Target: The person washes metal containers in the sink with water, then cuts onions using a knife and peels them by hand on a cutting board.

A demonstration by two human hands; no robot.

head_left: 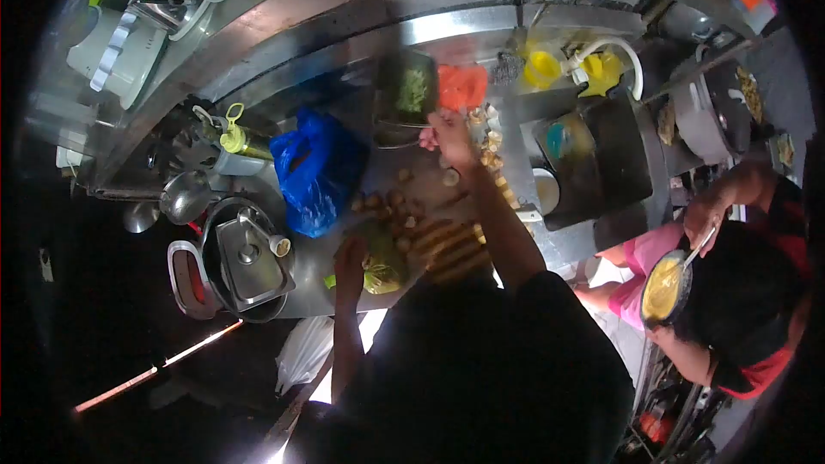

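Observation:
My right hand (450, 133) reaches over the counter with its fingers curled. Something small and pinkish shows at its fingertips, too small to name. Beside it are a metal tray (391, 127) with shredded greens (412, 90) and a red plastic bag (462, 86). My left hand (350, 256) is at the edge of a greenish plastic bag (382, 268); its fingers are too dark to make out. Between the hands lie several small round brownish pieces (395, 210), next to a striped wooden board (443, 245). A row of pale pieces (491, 150) runs beside my right forearm.
A blue plastic bag (316, 172) and a yellow-capped bottle (239, 139) stand left. Further left is a large metal bowl (285, 305) with a steel pan (249, 262). Right is a sink (632, 150). Another person at right holds a pan (666, 288) of yellow food.

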